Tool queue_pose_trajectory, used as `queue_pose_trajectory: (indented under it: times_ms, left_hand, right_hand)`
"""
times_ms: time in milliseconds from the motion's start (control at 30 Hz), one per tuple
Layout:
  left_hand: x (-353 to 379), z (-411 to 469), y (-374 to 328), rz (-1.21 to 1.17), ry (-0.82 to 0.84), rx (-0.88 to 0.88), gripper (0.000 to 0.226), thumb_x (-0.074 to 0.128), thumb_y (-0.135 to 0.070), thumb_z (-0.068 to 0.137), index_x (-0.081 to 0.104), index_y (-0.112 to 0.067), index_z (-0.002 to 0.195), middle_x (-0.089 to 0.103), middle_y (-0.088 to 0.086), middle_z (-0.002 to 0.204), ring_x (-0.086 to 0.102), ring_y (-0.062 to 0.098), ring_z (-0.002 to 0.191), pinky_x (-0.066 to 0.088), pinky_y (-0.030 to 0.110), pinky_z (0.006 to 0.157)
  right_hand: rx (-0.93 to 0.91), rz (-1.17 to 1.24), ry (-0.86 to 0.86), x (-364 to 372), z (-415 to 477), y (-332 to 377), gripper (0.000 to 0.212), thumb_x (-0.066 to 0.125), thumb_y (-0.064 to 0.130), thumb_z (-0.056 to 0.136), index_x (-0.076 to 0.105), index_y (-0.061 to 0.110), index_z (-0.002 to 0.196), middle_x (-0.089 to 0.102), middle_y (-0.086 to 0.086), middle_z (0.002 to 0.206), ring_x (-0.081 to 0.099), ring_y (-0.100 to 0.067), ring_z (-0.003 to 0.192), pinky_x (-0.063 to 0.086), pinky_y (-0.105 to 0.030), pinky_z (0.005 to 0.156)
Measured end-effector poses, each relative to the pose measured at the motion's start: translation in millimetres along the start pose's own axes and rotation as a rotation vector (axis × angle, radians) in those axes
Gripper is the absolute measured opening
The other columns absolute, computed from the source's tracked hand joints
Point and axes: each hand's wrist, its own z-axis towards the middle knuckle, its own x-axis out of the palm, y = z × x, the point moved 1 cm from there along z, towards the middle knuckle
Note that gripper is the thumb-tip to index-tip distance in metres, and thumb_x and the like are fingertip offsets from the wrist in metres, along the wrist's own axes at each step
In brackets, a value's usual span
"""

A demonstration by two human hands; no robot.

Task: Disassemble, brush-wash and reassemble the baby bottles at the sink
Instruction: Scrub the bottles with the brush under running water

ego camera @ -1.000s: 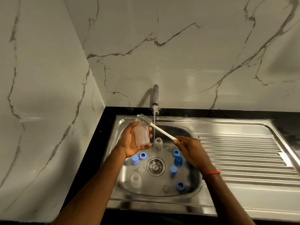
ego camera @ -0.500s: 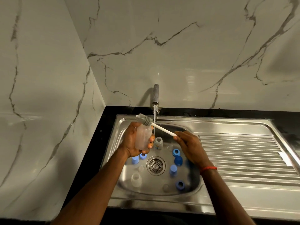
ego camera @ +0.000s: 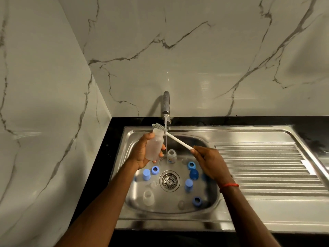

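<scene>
a: where's the bottle at this point?

b: the frosted bottle (ego camera: 154,148) is held over the left side of the sink (ego camera: 211,196), tilted, with its mouth up toward the tap (ego camera: 166,102). the left hand (ego camera: 140,155) has fingers and thumb curled round its body.

a: and the brush?

b: the right hand (ego camera: 210,163) pinches the tail end of the brush (ego camera: 178,139), fingers closed on the handle. the bristles sit at the bottle's mouth. from this angle i can't say whether they've entered the neck or only rest on the rim.

a: so what makes the scrub go well?

b: i'd line the handle up with the bottle's long axis first, since it crosses at a slant now. a grip nearer the bristles would likely give more control than that far-end pinch. then push to the base and twist, turning the bottle against the brush.

a: water?

b: the stream (ego camera: 166,143) falls just right of the bottle onto a small bottle (ego camera: 172,155) standing in the basin. tip the mouth under it to flush.

a: any risk?

b: wet plastic is probably slippery, so work low over the basin. the blue caps (ego camera: 194,174) lie loose around the drain (ego camera: 169,180).
</scene>
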Motion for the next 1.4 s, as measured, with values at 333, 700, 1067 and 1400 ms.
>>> queue_pose_trajectory:
  times_ms: [333,700,1067,1400]
  left_hand:
    - [3,36,8,0.283,-0.159,0.202,0.032,0.072,-0.027,0.086,0.066,-0.033,0.118,0.072,-0.004,0.109,0.064,0.019,0.102,0.052,0.035,0.079]
    - [2,94,15,0.529,-0.383,0.241,0.038,0.075,-0.018,0.089,0.057,-0.035,0.118,0.062,0.001,0.119,0.060,0.024,0.106,0.057,0.036,0.075]
    - [-1,94,14,0.479,-0.279,0.340,0.052,0.083,-0.007,0.078,0.062,-0.037,0.116,0.069,-0.006,0.118,0.065,0.014,0.111,0.057,0.027,0.087]
    - [1,94,15,0.212,-0.283,0.191,0.050,0.079,-0.020,0.081,0.058,-0.030,0.125,0.065,0.007,0.129,0.063,0.028,0.118,0.059,0.058,0.081]
  right_hand:
    - [0.432,0.077,-0.017,7,-25,-31,0.031,0.049,0.045,0.101,0.071,0.023,0.101,0.065,0.008,0.070,0.061,-0.009,0.063,0.052,-0.035,0.061]
    - [0.526,0.157,0.026,28,-13,-34,0.027,0.049,0.046,0.100,0.066,0.026,0.091,0.065,0.007,0.071,0.062,-0.012,0.065,0.049,-0.025,0.057]
    - [0.606,0.127,0.189,54,-6,-44,0.016,0.053,0.035,0.101,0.060,0.026,0.089,0.063,0.006,0.076,0.061,-0.012,0.069,0.046,-0.025,0.061]
    - [0.618,0.156,0.215,56,-5,-43,0.012,0.058,0.036,0.099,0.060,0.027,0.091,0.063,0.009,0.074,0.060,-0.007,0.066,0.039,-0.016,0.057]
